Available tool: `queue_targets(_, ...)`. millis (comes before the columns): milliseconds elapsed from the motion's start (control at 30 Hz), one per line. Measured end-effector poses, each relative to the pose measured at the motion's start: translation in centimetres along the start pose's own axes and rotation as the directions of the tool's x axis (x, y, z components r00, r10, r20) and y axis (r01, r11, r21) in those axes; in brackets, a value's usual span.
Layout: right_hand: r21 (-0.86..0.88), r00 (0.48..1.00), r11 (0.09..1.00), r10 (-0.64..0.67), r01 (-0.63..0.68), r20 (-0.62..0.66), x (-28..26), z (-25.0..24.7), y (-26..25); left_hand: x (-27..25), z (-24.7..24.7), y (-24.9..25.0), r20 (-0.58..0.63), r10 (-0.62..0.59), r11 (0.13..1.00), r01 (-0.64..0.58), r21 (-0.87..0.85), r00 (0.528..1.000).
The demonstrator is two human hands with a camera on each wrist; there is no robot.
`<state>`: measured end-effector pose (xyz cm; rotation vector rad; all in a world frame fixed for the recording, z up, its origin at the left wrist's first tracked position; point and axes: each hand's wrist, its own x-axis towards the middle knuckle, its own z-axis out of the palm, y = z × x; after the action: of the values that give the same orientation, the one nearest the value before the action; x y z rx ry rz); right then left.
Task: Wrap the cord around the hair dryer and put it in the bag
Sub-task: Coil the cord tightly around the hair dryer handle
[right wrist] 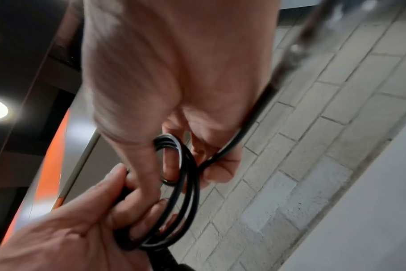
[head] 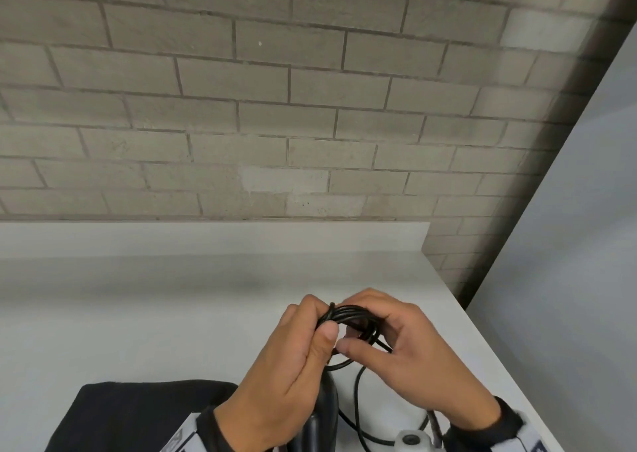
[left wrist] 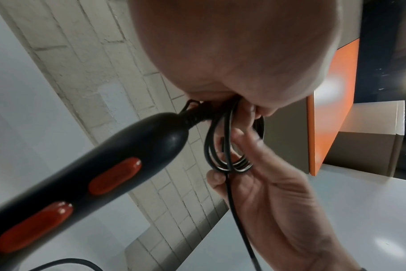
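My two hands meet above the white table (head: 138, 313), each gripping a small coil of black cord (head: 351, 317). The left hand (head: 310, 331) clasps the coil's left side together with the end of the black hair dryer (head: 327, 406), which hangs down under it. Its handle (left wrist: 104, 174) carries two red switches. The right hand (head: 389, 324) pinches the coil's right side, thumb underneath. In the right wrist view the coil (right wrist: 186, 183) loops around the right hand's fingers. Loose cord (head: 358, 396) trails below. The black bag (head: 138, 413) lies at the lower left.
A grey brick wall (head: 275, 106) rises behind the table. The table's right edge (head: 482, 331) runs diagonally close to my right hand. An orange panel (left wrist: 332, 110) and a cardboard box (left wrist: 371, 137) appear in the left wrist view.
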<state>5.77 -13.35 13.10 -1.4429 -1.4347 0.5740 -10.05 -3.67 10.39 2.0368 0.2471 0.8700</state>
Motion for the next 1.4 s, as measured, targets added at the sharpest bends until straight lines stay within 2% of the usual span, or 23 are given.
queue_targets(200,0.092,0.996,0.992,0.089,-0.091,0.032,-0.2,-0.5,0.0,0.4,0.4,0.0,-0.057,0.011,0.994,-0.004,0.114,0.998)
queue_targets(300,0.240,0.992,0.963,0.109,-0.120,0.058,-0.1,-0.6,-0.4,0.6,0.3,-0.1,-0.078,-0.001,0.989,0.012,0.150,0.997)
queue_targets(400,0.373,0.990,0.918,0.121,-0.137,0.066,0.1,-0.8,-0.5,0.7,0.2,-0.1,-0.090,-0.033,0.993,0.043,0.109,0.995)
queue_targets(533,0.409,0.990,0.902,0.123,-0.138,0.063,0.1,-0.4,-0.3,0.8,0.3,0.2,-0.057,-0.050,0.991,0.057,0.120,0.997)
queue_targets(633,0.402,0.994,0.909,0.096,-0.108,0.051,-0.1,0.2,-0.1,1.0,0.4,0.5,-0.085,-0.050,0.987,0.062,0.151,0.995)
queue_targets(700,0.310,0.998,0.950,0.058,-0.044,-0.037,-0.3,0.9,0.1,1.2,0.5,0.6,-0.131,-0.043,0.984,0.065,0.168,0.990)
queue_targets(767,0.145,0.974,0.989,-0.007,0.041,-0.226,-0.7,2.0,0.3,1.3,0.5,0.6,-0.187,-0.045,0.983,0.077,0.167,0.981)
queue_targets(833,-0.178,0.882,0.972,-0.216,0.154,-0.418,-1.1,3.1,0.7,1.4,0.4,0.5,-0.232,-0.055,0.981,0.096,0.168,0.971)
queue_targets(867,-0.362,0.824,0.913,-0.348,0.189,-0.447,-1.3,3.6,1.1,1.3,0.4,0.5,-0.239,-0.059,0.980,0.102,0.169,0.969)
queue_targets(900,-0.527,0.787,0.828,-0.451,0.192,-0.421,-1.5,4.0,1.6,1.3,0.4,0.4,-0.238,-0.066,0.981,0.107,0.164,0.969)
queue_targets(967,-0.725,0.785,0.678,-0.513,0.123,-0.346,-1.6,4.5,2.3,1.3,0.6,0.5,-0.228,-0.079,0.981,0.116,0.156,0.971)
queue_targets(1000,-0.763,0.794,0.641,-0.505,0.082,-0.338,-1.6,4.7,2.5,1.3,0.6,0.4,-0.226,-0.083,0.980,0.120,0.157,0.971)
queue_targets(1067,-0.771,0.816,0.635,-0.468,0.042,-0.340,-1.5,4.8,2.4,1.3,0.7,0.3,-0.229,-0.083,0.978,0.123,0.168,0.970)
queue_targets(1133,-0.690,0.847,0.721,-0.400,0.055,-0.351,-1.4,4.8,1.9,1.4,0.6,-0.1,-0.236,-0.081,0.974,0.127,0.186,0.968)
queue_targets(1200,-0.456,0.881,0.890,-0.234,0.023,-0.412,-1.5,4.7,0.7,1.5,0.5,-0.5,-0.236,-0.079,0.971,0.129,0.203,0.968)
queue_targets(1267,-0.174,0.913,0.984,-0.026,-0.050,-0.408,-1.6,4.4,-0.8,1.5,0.4,-0.6,-0.225,-0.064,0.968,0.115,0.221,0.972)
queue_targets(1333,0.115,0.946,0.989,0.123,-0.092,-0.300,-1.6,3.5,-2.3,1.5,0.4,-0.5,-0.205,-0.043,0.964,0.094,0.249,0.978)
queue_targets(1400,0.442,0.963,0.883,0.236,-0.156,-0.133,-1.6,2.5,-3.3,1.4,0.6,-0.4,-0.185,-0.034,0.962,0.083,0.262,0.982)
